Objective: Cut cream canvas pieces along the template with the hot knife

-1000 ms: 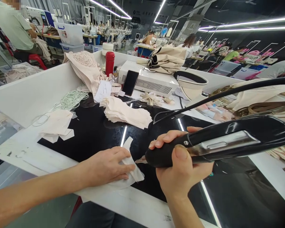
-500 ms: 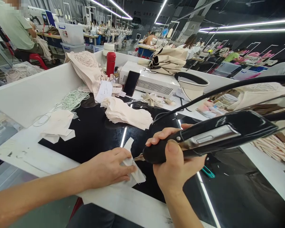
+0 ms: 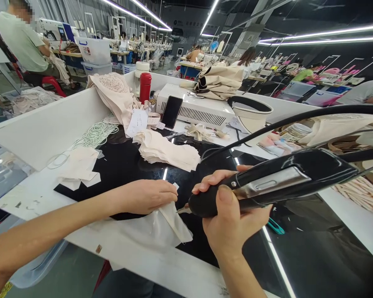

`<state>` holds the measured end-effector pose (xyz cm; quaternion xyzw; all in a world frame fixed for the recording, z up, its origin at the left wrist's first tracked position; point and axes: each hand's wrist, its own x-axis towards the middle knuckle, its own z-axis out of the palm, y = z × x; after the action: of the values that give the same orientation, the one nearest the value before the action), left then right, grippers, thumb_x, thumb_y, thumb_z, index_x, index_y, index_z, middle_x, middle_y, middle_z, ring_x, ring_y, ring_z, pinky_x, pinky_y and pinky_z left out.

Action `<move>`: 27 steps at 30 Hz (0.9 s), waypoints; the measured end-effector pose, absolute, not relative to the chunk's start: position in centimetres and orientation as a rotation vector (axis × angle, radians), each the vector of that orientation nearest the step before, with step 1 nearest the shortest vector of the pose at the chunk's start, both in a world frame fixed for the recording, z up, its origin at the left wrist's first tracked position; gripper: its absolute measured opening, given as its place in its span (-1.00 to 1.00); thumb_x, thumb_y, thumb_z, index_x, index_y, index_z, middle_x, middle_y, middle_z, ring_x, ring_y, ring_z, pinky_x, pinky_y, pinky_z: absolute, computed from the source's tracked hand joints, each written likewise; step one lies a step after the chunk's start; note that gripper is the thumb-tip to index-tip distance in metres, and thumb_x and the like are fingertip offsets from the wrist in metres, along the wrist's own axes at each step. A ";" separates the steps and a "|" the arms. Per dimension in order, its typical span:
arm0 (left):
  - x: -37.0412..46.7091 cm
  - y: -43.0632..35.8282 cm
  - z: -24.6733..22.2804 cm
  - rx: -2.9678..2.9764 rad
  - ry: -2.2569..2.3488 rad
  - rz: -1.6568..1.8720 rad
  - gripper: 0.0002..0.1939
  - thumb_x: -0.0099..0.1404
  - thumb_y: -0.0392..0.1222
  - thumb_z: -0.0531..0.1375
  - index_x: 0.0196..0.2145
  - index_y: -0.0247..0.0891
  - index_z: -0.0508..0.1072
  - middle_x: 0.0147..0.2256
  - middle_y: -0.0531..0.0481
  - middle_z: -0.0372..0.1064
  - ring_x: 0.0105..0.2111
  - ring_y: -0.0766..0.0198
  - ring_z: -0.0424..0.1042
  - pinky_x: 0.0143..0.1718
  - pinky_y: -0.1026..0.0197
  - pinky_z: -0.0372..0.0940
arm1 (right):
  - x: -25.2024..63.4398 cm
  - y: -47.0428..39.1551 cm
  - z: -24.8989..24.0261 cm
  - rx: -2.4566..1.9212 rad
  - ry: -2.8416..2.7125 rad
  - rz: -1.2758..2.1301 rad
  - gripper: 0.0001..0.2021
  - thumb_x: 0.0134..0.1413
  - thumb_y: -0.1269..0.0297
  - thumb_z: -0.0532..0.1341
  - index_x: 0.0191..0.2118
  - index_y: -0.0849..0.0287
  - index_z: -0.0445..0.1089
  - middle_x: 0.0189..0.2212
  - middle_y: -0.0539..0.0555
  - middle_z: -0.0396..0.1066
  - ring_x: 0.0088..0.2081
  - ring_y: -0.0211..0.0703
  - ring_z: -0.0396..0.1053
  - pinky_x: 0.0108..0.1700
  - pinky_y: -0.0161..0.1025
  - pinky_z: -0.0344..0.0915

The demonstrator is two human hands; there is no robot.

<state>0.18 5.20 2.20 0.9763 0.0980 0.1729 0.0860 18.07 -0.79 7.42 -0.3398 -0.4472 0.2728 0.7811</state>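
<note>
My right hand (image 3: pixel 230 215) is wrapped round a black corded hand tool (image 3: pixel 267 178) with a silver lever along its side, the thumb lying near the lever. A narrow metal tip juts left from the tool, close beside a pale fabric piece (image 3: pixel 175 221). My left hand (image 3: pixel 153 194) pinches the upper end of this piece, fingers pressed together. A thin translucent sheet (image 3: pixel 136 231) spreads under the left wrist and along the fabric, over the table's front edge. Whether the tip touches the fabric I cannot tell.
A stack of cut beige fabric (image 3: pixel 166 151) lies behind my hands on the black surface. Further back are a phone (image 3: pixel 172 111), a red bottle (image 3: pixel 145 87) and a white vented box (image 3: pixel 202 108). Teal snips (image 3: pixel 276 226) lie right; the tool's cable (image 3: pixel 286 118) arches overhead.
My left hand has shifted up and away along the fabric, uncovering more of it and the translucent sheet. The right hand and tool have barely moved.
</note>
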 end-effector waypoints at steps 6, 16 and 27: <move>-0.8 6.3 2.2 2.901 0.247 0.514 -0.75 0.50 -0.46 0.09 0.01 -0.37 0.50 0.04 -0.22 0.52 0.07 0.13 0.50 0.11 0.17 0.44 | 18.2 -1.0 7.3 -0.737 -0.959 0.601 -0.56 0.03 0.19 0.51 -0.04 0.01 0.35 -0.43 -0.13 0.46 -0.52 -0.25 0.42 -0.47 -0.24 0.50; -1.9 5.5 2.8 2.948 0.305 0.434 -0.75 0.59 -0.18 0.14 0.13 -0.19 0.48 0.11 -0.18 0.46 0.05 0.10 0.51 0.01 0.20 0.44 | 18.3 -1.0 7.3 -0.724 -0.987 0.585 -0.58 0.05 0.21 0.50 -0.03 0.02 0.35 -0.41 -0.13 0.49 -0.52 -0.25 0.46 -0.47 -0.25 0.50; -1.6 4.7 3.0 3.044 0.317 0.389 -0.68 0.57 -0.02 0.18 0.19 -0.08 0.48 0.08 -0.18 0.41 -0.01 0.11 0.49 0.09 0.13 0.39 | 18.1 -1.0 7.7 -0.733 -0.973 0.569 -0.60 0.02 0.22 0.50 -0.07 0.03 0.37 -0.45 -0.13 0.46 -0.54 -0.24 0.43 -0.51 -0.24 0.48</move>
<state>-1.57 4.70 3.00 0.9863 0.1028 0.1260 0.0281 18.09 -0.98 7.72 -0.3395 -0.4507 0.2637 0.7823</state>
